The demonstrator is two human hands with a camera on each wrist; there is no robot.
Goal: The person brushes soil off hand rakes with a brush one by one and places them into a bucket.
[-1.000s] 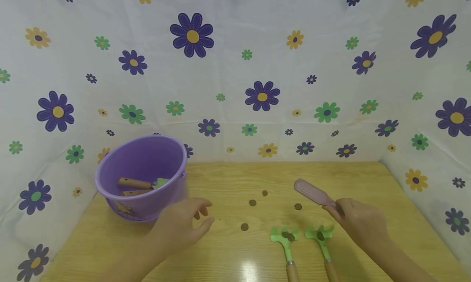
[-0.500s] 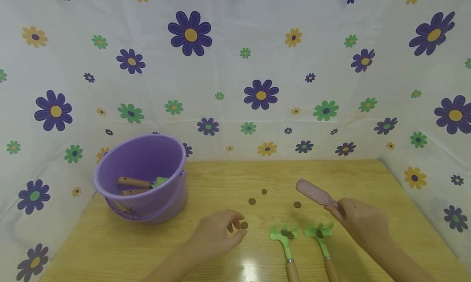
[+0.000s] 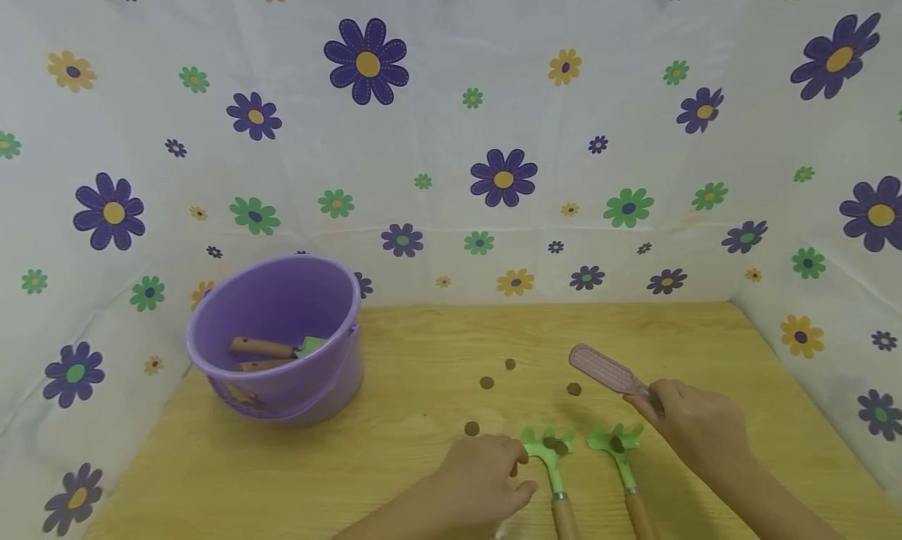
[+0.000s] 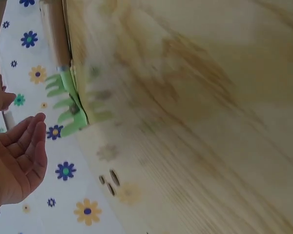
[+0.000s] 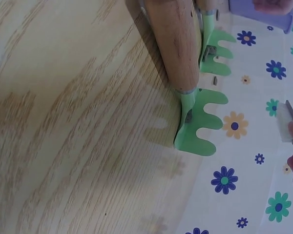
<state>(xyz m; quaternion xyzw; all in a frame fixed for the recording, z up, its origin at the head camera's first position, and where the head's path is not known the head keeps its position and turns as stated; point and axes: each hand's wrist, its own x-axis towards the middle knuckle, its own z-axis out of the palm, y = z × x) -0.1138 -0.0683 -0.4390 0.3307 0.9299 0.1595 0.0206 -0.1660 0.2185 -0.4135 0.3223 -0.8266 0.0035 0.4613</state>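
Note:
My right hand (image 3: 694,430) grips a pinkish brush (image 3: 604,369) by its handle and holds it above the table; its flat, textured back faces up, and a white side shows in the right wrist view. My left hand (image 3: 482,477) holds nothing, its fingers loosely bent, at the left of a green hand rake (image 3: 551,466) with a wooden handle. A second green rake (image 3: 624,469) lies parallel on the right. Small dark brown round pieces rest on both rake heads. More such pieces lie loose, including one brown piece (image 3: 574,389) beneath the brush and another (image 3: 472,428) beyond my left hand.
A purple bucket (image 3: 345,379) stands at the left, with wooden-handled tools (image 3: 262,347) inside, one having a green end. White flowered cloth (image 3: 423,133) encloses the back and sides of the light wooden table (image 3: 416,344).
My left hand has moved right and nearer, from beside the bucket, past a loose brown piece, to the left rake. My right hand with the brush has barely moved.

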